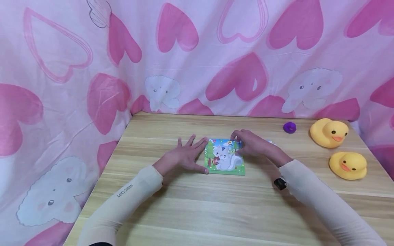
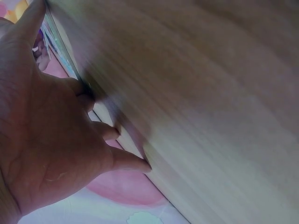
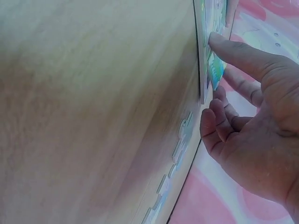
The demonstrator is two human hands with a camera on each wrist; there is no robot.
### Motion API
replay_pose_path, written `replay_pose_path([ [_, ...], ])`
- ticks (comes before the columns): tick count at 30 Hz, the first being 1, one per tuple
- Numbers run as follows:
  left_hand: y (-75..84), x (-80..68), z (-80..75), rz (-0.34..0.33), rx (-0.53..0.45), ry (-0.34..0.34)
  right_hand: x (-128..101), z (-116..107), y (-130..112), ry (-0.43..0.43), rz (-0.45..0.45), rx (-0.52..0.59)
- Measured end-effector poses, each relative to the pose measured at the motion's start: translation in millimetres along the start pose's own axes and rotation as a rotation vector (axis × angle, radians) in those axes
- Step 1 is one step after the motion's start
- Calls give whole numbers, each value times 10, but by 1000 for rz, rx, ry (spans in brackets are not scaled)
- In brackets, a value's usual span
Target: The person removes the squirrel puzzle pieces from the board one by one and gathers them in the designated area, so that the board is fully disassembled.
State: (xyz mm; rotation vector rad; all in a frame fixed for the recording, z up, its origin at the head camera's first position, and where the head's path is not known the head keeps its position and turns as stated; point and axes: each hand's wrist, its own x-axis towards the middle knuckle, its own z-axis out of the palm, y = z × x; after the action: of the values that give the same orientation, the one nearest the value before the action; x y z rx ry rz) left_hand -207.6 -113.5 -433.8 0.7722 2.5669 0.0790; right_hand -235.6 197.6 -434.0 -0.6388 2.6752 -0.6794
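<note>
The table's [image 1: 197, 212] near half lay open between the sleeves. Toward the right edge two rubber ducks [image 1: 329, 132] and a purple ring [image 1: 289, 127] blocked passage; loose puzzle pieces [image 3: 180, 140] lay beside the puzzle [image 1: 224, 159].

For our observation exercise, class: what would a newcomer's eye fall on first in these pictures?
Probably the small colourful squirrel picture puzzle mid-table, with the left hand spread flat at its left edge and the right hand touching its far right corner. Next, two yellow rubber ducks at the table's right, under a pink heart-print curtain.
</note>
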Motion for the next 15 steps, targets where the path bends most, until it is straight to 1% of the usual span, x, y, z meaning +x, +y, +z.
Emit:
replay_pose_path([
  [9, -1, -9, 14, 3, 5, 13, 12, -22, 19, 23, -72, -13],
  [11, -2, -5, 15, 2, 2, 13, 13, -33, 15, 16, -74, -13],
  [15, -5, -3, 14, 2, -2, 10, 6, -50, 15, -6, -37, -9],
])
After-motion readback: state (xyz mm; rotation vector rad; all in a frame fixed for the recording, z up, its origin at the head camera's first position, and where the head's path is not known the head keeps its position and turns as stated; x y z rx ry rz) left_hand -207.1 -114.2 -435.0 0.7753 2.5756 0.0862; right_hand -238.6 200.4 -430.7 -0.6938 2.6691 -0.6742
